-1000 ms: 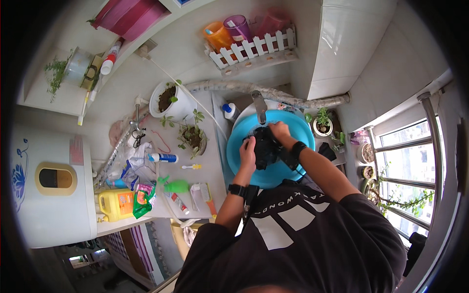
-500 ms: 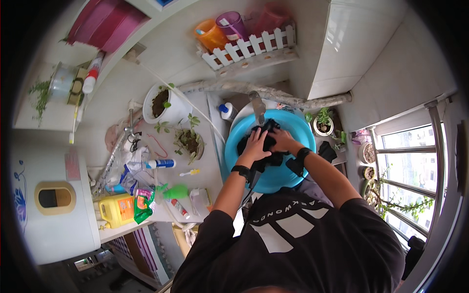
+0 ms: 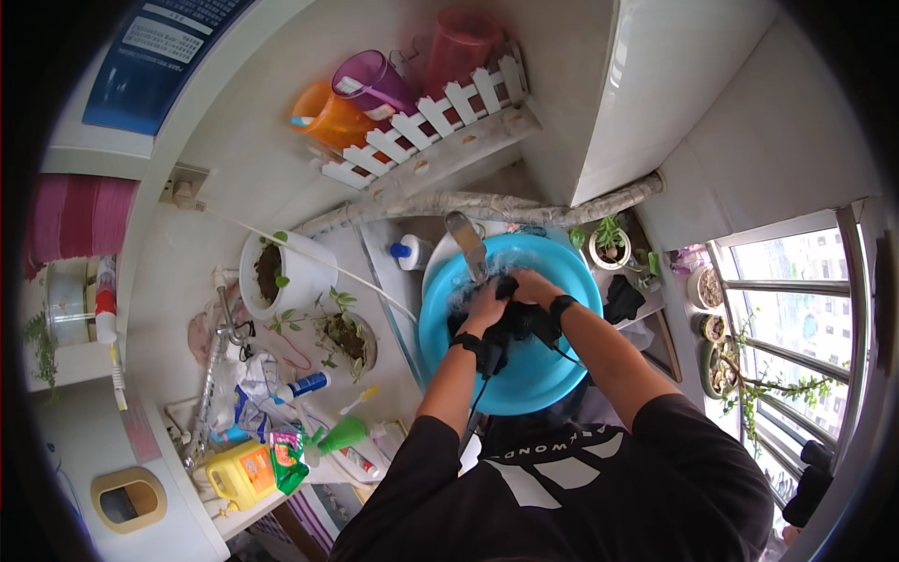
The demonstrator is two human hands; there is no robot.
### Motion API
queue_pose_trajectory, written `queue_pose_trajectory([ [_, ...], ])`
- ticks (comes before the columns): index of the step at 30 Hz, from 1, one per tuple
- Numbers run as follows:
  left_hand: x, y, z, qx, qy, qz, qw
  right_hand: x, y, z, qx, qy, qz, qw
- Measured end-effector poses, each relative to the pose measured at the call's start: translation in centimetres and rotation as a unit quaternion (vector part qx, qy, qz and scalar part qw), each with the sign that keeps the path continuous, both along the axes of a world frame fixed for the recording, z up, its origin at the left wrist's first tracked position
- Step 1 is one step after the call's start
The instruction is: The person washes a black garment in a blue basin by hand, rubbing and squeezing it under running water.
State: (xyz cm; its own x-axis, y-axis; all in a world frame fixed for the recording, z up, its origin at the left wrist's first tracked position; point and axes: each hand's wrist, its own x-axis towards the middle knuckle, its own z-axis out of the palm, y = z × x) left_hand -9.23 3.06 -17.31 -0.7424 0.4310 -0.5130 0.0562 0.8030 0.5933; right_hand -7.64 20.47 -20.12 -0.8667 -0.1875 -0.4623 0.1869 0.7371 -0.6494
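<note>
A round blue basin (image 3: 565,382) sits below a metal faucet (image 3: 465,245), with splashing water and white bubbles near the spout. Wet black cloth (image 3: 508,325) lies bunched inside; its exact kind does not show. My left hand (image 3: 486,305) has its fingers closed on the cloth, just under the spout. Close beside it on the right, my right hand (image 3: 534,288) grips the same bundle, its fingertips partly hidden in the folds. Both wrists wear black bands, and a thin black cord hangs from the left one over the basin's near rim.
A blue-capped bottle (image 3: 410,252) stands left of the basin. Potted plants (image 3: 346,342) fill the left counter, near a yellow jug (image 3: 241,476) and a green pouch (image 3: 287,459). Cups (image 3: 373,82) stand behind a white picket rack. A small potted plant (image 3: 611,245) sits to the right.
The view has shifted and tilted. My fingers, spread flat on the black cloth before, now close on it. More splashing and bubbles show under the faucet.
</note>
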Motion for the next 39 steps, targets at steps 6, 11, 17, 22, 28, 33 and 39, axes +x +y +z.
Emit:
queue_pose_trajectory([
  [6, -1.7, -2.2, -0.7, 0.135, -0.199, 0.439, 0.866, 1.1, -2.6, 5.2, -0.257, -0.099, -0.253, 0.928],
  [11, 0.8, 0.5, 6.7, 0.432, -0.31, 0.49, 0.69, 3.4, -4.5, 10.5, -0.132, 0.096, -0.259, 0.952],
  [17, 2.6, 0.3, 6.2, 0.393, -0.26, 0.562, 0.679, 2.9, -7.2, 13.3, -0.07, 0.094, -0.228, 0.967],
  [22, 4.2, -0.7, 7.4, 0.355, -0.198, 0.545, 0.733, 2.4, -6.4, 11.9, -0.039, 0.178, -0.102, 0.978],
  [28, 2.1, -5.5, 6.7, 0.122, 0.019, 0.368, 0.922, 1.0, -4.3, 12.6, 0.026, 0.12, -0.155, 0.98],
  [33, 2.3, -2.1, 3.5, 0.031, 0.114, 0.129, 0.985, 3.4, -3.0, 10.6, 0.105, -0.018, -0.018, 0.994],
  [39, 2.8, -2.4, -0.5, -0.084, 0.105, 0.064, 0.989, 2.3, -4.2, 9.8, 0.134, -0.047, 0.03, 0.989],
])
